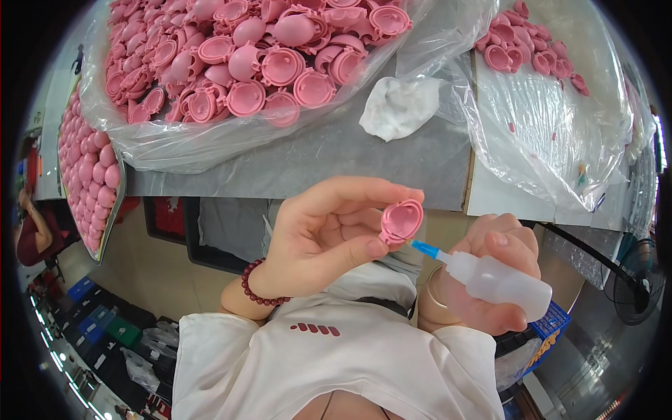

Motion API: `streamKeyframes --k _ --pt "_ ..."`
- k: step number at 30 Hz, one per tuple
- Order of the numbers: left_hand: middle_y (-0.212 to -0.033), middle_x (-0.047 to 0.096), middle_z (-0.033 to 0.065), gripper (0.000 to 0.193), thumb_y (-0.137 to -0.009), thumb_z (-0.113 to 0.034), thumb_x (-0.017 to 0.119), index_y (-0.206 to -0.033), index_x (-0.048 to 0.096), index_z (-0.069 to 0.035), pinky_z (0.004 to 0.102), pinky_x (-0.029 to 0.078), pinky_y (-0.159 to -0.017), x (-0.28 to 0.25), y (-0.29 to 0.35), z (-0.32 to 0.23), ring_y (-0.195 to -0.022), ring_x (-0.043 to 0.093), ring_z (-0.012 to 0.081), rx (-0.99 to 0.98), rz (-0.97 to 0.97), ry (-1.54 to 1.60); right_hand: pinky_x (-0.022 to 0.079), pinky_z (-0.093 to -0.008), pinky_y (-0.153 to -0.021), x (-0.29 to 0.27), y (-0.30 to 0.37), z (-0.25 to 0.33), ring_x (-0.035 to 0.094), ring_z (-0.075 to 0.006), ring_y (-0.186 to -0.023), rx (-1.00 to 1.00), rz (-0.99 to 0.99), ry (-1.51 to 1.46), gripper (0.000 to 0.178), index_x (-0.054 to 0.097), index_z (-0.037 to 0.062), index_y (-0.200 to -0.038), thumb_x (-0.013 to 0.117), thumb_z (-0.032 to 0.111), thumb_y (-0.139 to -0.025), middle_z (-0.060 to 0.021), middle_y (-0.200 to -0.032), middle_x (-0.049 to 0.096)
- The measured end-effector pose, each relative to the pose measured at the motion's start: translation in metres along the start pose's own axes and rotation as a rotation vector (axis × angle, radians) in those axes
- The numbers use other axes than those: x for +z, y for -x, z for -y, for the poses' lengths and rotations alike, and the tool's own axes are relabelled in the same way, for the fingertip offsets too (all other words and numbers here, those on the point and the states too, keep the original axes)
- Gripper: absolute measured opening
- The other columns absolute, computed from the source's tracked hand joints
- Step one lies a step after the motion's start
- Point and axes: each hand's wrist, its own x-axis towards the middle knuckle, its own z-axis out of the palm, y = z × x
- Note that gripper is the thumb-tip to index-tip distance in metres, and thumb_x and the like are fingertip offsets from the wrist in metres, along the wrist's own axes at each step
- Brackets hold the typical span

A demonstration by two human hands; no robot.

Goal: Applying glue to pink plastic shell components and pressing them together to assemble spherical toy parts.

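My left hand [322, 231], with a dark red bead bracelet on its wrist, pinches a small pink cup-shaped plastic shell [401, 221] between thumb and fingers, hollow side facing me. My right hand [505, 243] grips a translucent white squeeze bottle [500, 280]. The bottle's blue needle tip [423, 248] points at the shell's lower rim and almost touches it. Both hands are held close to my chest, in front of the table edge.
On the grey table [315, 154] lies an open clear bag heaped with pink shells [238, 56], a crumpled white cloth [399, 105] and a second bag with pink parts [525, 49]. A tray of pink balls [87, 175] sits at left. Another person [31, 231] is at far left; a fan [633, 287] at right.
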Motion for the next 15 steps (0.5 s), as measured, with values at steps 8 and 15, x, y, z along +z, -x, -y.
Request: streamKeyframes --k 8,15 --pt "-0.107 0.047 0.0271 0.040 -0.071 0.000 0.060 -0.106 0.040 0.004 0.0328 0.044 -0.080 -0.0022 -0.0006 -0.0011 -0.092 0.054 0.0244 -0.002 0.023 -0.004 0.024 -0.0238 -0.034 0.0034 0.0011 -0.0011 0.040 -0.0120 -0.044 -0.004 0.024 0.023 0.065 0.055 -0.0087 -0.078 0.041 0.055 -0.077 -0.0098 -0.062 0.055" --pt "-0.106 0.048 0.0275 0.041 -0.070 0.000 0.061 -0.105 0.041 0.005 0.0329 0.043 -0.082 -0.0017 -0.0005 -0.0032 -0.096 0.053 0.0250 0.001 0.038 -0.025 0.026 -0.0236 -0.036 0.0022 -0.0047 0.0033 0.037 -0.0115 -0.045 0.010 -0.010 0.004 0.069 0.054 -0.0082 -0.085 0.039 0.059 -0.075 -0.0032 -0.060 0.045"
